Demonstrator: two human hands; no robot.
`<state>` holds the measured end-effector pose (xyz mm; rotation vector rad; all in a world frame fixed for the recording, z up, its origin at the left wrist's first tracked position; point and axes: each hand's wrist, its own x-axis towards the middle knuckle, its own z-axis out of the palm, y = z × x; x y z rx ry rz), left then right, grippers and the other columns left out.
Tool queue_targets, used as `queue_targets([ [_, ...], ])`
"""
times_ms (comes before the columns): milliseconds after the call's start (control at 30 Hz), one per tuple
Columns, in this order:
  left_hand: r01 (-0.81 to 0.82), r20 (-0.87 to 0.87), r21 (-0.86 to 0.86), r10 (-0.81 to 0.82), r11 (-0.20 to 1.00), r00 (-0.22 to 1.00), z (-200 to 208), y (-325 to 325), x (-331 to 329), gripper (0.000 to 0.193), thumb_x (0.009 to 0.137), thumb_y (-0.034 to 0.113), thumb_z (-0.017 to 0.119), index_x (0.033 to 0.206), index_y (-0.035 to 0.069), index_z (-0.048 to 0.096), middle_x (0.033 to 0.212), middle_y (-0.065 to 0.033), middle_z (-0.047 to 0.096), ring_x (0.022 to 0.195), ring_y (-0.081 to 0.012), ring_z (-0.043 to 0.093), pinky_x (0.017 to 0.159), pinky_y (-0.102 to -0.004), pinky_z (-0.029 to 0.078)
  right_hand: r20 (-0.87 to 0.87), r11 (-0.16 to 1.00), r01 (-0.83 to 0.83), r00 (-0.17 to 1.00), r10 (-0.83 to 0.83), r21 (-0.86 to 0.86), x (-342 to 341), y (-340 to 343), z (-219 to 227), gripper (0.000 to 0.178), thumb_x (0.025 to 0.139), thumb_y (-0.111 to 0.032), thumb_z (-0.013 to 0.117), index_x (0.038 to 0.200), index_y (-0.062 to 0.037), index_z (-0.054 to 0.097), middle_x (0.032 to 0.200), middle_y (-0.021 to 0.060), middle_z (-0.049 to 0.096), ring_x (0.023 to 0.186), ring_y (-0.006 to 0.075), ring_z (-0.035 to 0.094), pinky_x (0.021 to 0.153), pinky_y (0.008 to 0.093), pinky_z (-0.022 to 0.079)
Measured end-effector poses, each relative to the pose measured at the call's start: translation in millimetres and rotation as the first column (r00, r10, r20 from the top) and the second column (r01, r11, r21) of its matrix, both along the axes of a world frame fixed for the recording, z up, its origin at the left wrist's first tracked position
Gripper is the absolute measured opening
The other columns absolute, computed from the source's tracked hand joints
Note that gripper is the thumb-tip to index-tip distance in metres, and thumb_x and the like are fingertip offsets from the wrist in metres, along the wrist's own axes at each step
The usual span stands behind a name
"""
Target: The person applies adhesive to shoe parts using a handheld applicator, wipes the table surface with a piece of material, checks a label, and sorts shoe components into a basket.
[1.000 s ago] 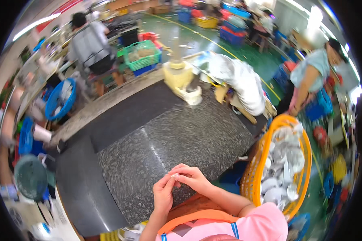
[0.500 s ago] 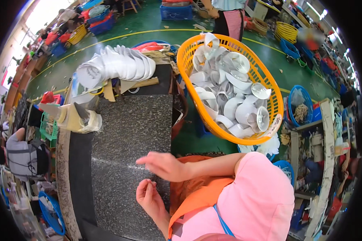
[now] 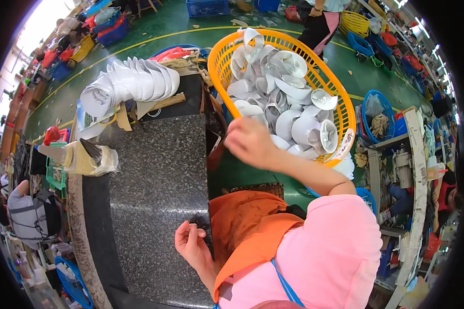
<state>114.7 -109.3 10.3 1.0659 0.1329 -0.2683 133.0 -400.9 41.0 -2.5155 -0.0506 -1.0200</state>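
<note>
My left hand (image 3: 195,246) is closed low over the dark speckled stone slab (image 3: 154,175), near its right edge. Its fingers are curled and the thumb meets the index finger; anything between them is too small to make out. Beside the near-left rim of an orange plastic basket (image 3: 349,117) is my right hand (image 3: 251,144), its fingers bent together and slightly blurred. Whatever it may hold is hidden. Many white curved, shell-like pieces (image 3: 288,123) lie loose in the basket. A nested row of similar white pieces (image 3: 134,82) rests beyond the slab's far end.
A beige block-like form with a dark pointed piece (image 3: 87,157) stands at the slab's left edge. A wooden strip (image 3: 166,102) lies near the white row. A blue basket (image 3: 379,118) is at right; another person (image 3: 319,23) stands beyond the orange basket.
My right hand has left the slab, moving up and right to the orange basket, its extended finger now bent. My left hand stays nearly in place. The view has shifted slightly.
</note>
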Motion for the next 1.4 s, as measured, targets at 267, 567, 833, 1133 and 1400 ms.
queue_targets([
  [267, -0.023, 0.026, 0.029, 0.022, 0.999, 0.999, 0, 3, 3, 0.015, 0.091, 0.004, 0.049, 0.098, -0.002, 0.061, 0.068, -0.0047, 0.058, 0.047, -0.0048, 0.041, 0.043, -0.0173, 0.032, -0.322, 0.629, 0.581, 0.549, -0.771, -0.516, -1, -225, -97, 0.068, 0.064, -0.047, 0.071, 0.118, -0.0091, 0.051, 0.122, 0.0176, 0.049, 0.109, 0.0362, 0.050, 0.090, 0.0431, 0.041],
  [567, -0.368, 0.467, 0.863, -0.269, 0.346, 0.842, -5, -24, 28, 0.026, 0.083, -0.002, 0.052, 0.109, -0.002, 0.056, 0.099, -0.0101, 0.052, 0.093, -0.0209, 0.049, 0.082, -0.0323, 0.039, -0.649, 0.718, 0.668, 0.460, -0.607, -0.198, 42, -308, -93, 0.087, 0.062, -0.067, 0.063, 0.128, -0.0125, 0.046, 0.130, 0.0193, 0.044, 0.118, 0.0406, 0.043, 0.100, 0.0454, 0.035],
  [833, -0.392, 0.449, 0.894, -0.428, 0.218, 0.785, -6, -34, 35, 0.018, 0.083, 0.000, 0.054, 0.100, -0.001, 0.060, 0.103, -0.0126, 0.053, 0.100, -0.0272, 0.049, 0.088, -0.0375, 0.038, -0.783, 0.585, 0.808, 0.318, -0.534, -0.072, 40, -338, -119, 0.059, 0.079, -0.046, 0.056, 0.126, -0.0120, 0.045, 0.126, 0.0170, 0.050, 0.118, 0.0325, 0.047, 0.094, 0.0484, 0.038],
  [1133, -0.416, 0.402, 0.905, -0.510, 0.092, 0.760, -5, -39, 37, 0.016, 0.083, 0.003, 0.055, 0.098, 0.001, 0.061, 0.101, -0.0107, 0.052, 0.098, -0.0264, 0.048, 0.086, -0.0372, 0.037, -0.388, 0.678, 0.644, 0.558, -0.733, -0.355, 26, -340, -142, 0.030, 0.076, -0.011, 0.055, 0.106, -0.0109, 0.057, 0.094, 0.0114, 0.066, 0.085, 0.0284, 0.064, 0.066, 0.0388, 0.050],
  [1400, -0.379, 0.357, 0.922, -0.556, 0.081, 0.750, -3, -35, 34, 0.016, 0.084, 0.002, 0.055, 0.099, 0.001, 0.061, 0.106, -0.0114, 0.049, 0.102, -0.0265, 0.045, 0.085, -0.0364, 0.038, -0.313, 0.648, 0.595, 0.574, -0.757, -0.475, 13, -356, -135, 0.012, 0.075, -0.009, 0.053, 0.082, -0.0107, 0.063, 0.079, 0.0088, 0.064, 0.080, 0.0262, 0.064, 0.066, 0.0375, 0.050],
])
